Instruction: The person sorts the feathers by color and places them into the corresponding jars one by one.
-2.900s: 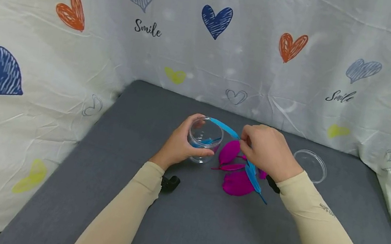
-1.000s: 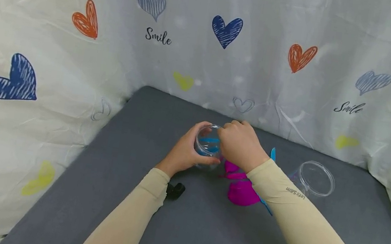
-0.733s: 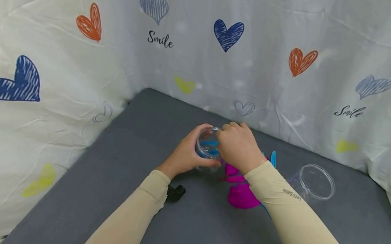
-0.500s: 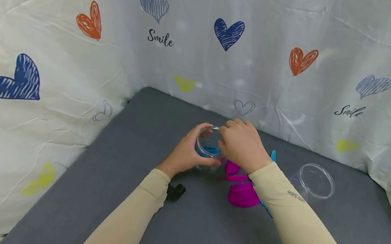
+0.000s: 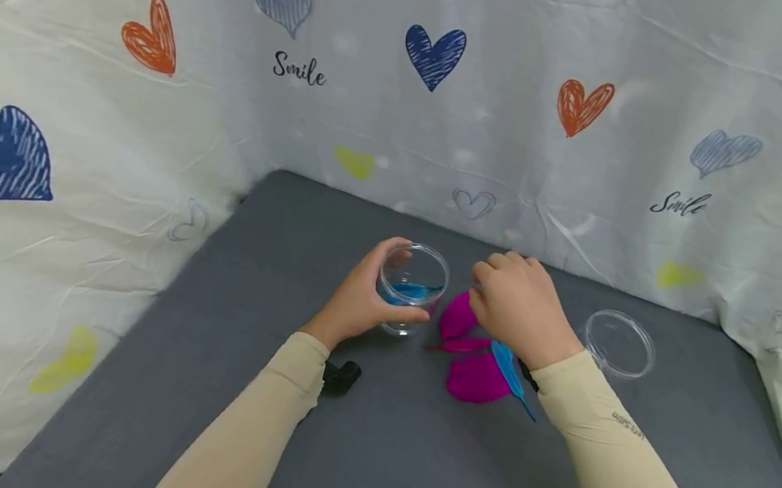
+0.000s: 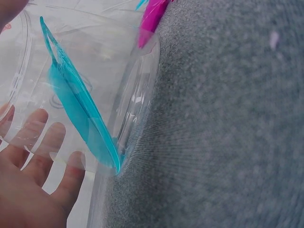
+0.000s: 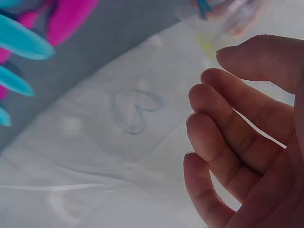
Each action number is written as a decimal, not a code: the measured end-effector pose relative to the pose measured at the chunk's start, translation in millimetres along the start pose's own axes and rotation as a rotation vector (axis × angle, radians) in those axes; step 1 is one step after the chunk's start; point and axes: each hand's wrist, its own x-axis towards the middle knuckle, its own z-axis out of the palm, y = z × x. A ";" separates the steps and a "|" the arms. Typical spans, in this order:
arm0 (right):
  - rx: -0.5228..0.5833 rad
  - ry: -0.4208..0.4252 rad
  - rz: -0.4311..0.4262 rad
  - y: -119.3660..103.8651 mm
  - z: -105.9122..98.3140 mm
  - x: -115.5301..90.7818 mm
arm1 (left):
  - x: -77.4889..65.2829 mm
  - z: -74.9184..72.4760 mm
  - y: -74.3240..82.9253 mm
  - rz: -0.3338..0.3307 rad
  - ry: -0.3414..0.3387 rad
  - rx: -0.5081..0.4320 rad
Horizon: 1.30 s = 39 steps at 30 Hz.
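My left hand (image 5: 356, 298) grips a clear round plastic jar (image 5: 414, 269), thumb along its near side and fingers behind it. Inside the jar lies a blue feather (image 6: 80, 104), slanting against the wall in the left wrist view. My right hand (image 5: 522, 306) hovers at the far end of a feather pile, fingers loosely bent, with nothing between thumb and fingertips in the right wrist view. Magenta feathers (image 5: 479, 378) and a blue feather (image 5: 508, 364) lie below it, partly hidden by the hand. Several blue feather tips (image 7: 23, 38) show beside the magenta ones in the right wrist view.
A second clear round container (image 5: 651, 350) stands on the grey cloth surface (image 5: 390, 455), right of the right hand. A white curtain (image 5: 350, 111) printed with hearts and "Smile" borders the surface at the back and sides. A black device (image 5: 340, 378) sits under the left wrist.
The right hand first carried a blue feather to the jar and reached in at its mouth. Now it has let go and moved back right over the pile. The left hand keeps its hold.
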 end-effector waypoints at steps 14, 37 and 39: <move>0.086 -0.025 0.104 17.4 35.6 -77.9 | 0.1 -3.2 -4.7 -0.014 0.000 -0.003; 0.150 -0.084 0.296 29.3 66.6 -155.2 | 5.0 1.7 -0.2 -0.022 -0.014 0.006; 0.149 -0.087 0.305 29.9 67.9 -157.8 | 5.9 3.5 0.4 -0.025 -0.017 0.006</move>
